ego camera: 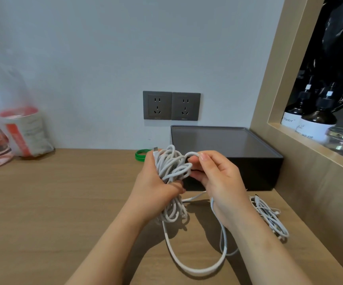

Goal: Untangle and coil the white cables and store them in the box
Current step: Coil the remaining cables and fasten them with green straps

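Far to the left of the box (248,173), a clear plastic bag (12,120) with a red-and-white cup inside is seen against the wall; no part in the task is judged for it. Just left of the box's near corner, a green band (140,154) lies on the desk (63,202).

In front of the box and raised above the desk, a white cable bundle (172,167) is gripped by the left hand (156,190), with fingers and thumb curled round its middle. A plug end sticks up at the top. The loops are gathered unevenly and cross one another, so the coil is judged half-made rather than tidy.

Close beside it, the right hand (218,177) is closed on one loop at the bundle's upper edge, which is pinched between thumb and fingertips. The two hands are thus held close together on the same bundle.

From under the hands a long loose strand (197,268) hangs down and sweeps across the desk in front of the box, not yet wound in. Further right, near the box's front right corner, a second tangle of thin white cables (269,217) lies untouched on the desk.

No cable can be seen in the box. The first cable is therefore judged partly coiled. The loose strand is to be wound in, the second tangle freed and coiled, and everything stored.
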Tool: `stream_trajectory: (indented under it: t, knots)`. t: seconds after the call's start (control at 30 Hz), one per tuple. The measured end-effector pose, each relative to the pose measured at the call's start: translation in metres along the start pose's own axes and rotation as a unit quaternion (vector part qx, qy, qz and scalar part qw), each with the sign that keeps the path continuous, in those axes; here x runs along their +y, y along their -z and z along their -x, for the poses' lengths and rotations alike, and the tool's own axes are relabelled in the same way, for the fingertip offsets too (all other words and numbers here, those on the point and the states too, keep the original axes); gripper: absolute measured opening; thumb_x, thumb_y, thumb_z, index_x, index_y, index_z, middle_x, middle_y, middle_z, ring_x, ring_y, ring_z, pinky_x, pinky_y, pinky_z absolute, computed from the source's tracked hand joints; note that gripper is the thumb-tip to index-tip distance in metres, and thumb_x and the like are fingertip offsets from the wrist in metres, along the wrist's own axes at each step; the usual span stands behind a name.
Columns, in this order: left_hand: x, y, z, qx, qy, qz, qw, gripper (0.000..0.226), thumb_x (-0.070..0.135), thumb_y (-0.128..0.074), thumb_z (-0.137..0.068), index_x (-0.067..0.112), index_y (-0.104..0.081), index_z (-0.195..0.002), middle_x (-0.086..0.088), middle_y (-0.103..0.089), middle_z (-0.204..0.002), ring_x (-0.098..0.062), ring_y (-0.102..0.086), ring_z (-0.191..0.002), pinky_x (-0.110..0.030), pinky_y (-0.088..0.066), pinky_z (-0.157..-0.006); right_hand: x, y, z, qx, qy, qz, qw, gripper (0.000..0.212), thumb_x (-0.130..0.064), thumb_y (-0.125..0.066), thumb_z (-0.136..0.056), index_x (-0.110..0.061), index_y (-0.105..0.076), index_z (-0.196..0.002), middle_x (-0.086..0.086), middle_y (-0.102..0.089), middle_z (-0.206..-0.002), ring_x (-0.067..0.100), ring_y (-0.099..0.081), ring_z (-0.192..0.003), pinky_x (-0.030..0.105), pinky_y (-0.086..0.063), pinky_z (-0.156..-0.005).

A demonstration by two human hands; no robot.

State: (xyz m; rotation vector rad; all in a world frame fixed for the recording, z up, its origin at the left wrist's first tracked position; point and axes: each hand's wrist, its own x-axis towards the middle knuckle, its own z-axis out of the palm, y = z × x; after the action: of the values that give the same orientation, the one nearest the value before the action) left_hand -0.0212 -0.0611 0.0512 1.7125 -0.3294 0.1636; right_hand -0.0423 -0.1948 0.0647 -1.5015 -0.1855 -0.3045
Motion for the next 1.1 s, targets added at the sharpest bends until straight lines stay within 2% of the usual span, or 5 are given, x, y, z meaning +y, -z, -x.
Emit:
stream_trajectory:
  t: [0.37,0.53,0.8,0.93,1.1]
  knots:
    - [-0.006,0.0,-0.007,0.098,0.051,0.01,0.994,0.043,-0.003,-0.062,-0.078,0.033,-0.043,-0.093,-0.004,-0.059,-0.084,-0.02,-0.061,-0.066,-0.03,-0.052,-0.057,-0.008,0.007,0.001,0.017,-0.047,0.038,0.998,0.037,-0.02,-0.037,-0.098,-0.006,-0.066,-0.08,0.006,-0.044,-0.044,0.011,-0.034,-0.034,0.019,-0.031,-0.037]
    - [-0.01,0.003,-0.008,0.162,0.059,-0.019,0.985,0.039,0.002,-0.061,-0.078,0.025,-0.04,-0.102,0.0,-0.058,-0.082,-0.016,-0.06,-0.068,-0.022,-0.042,-0.052,-0.019,0.013,0.005,-0.054,-0.065,0.061,0.995,0.024,-0.014,-0.046,-0.095,-0.013,-0.069,-0.086,0.004,-0.054,-0.052,0.012,-0.04,-0.039,0.018,-0.036,-0.041]
    - [-0.003,-0.014,0.0,0.086,0.057,-0.076,0.992,0.041,0.021,-0.068,-0.082,0.029,-0.036,-0.107,0.01,-0.058,-0.087,-0.003,-0.059,-0.073,-0.012,-0.045,-0.052,0.015,-0.019,0.007,0.006,0.157,0.357,0.921,0.014,-0.029,-0.048,-0.095,-0.029,-0.06,-0.102,-0.019,-0.059,-0.09,0.002,-0.057,-0.084,0.02,-0.051,-0.07]
    - [-0.009,-0.012,-0.002,0.048,0.074,0.049,0.995,0.044,0.01,-0.071,-0.078,0.026,-0.044,-0.109,-0.002,-0.064,-0.103,-0.013,-0.066,-0.089,-0.033,-0.057,-0.077,0.02,-0.016,0.003,0.028,0.194,0.379,0.904,0.012,-0.023,-0.052,-0.094,-0.024,-0.062,-0.099,-0.016,-0.057,-0.089,0.005,-0.057,-0.082,0.022,-0.052,-0.069]
    - [-0.004,-0.009,0.002,-0.013,0.15,0.379,0.913,0.033,-0.004,-0.046,-0.085,0.003,-0.052,-0.117,-0.016,-0.065,-0.089,-0.024,-0.068,-0.073,-0.031,-0.056,-0.057,0.025,-0.018,0.0,0.034,0.213,0.381,0.899,0.015,-0.018,-0.058,-0.091,-0.019,-0.068,-0.103,-0.01,-0.065,-0.096,0.003,-0.058,-0.086,0.014,-0.047,-0.072]
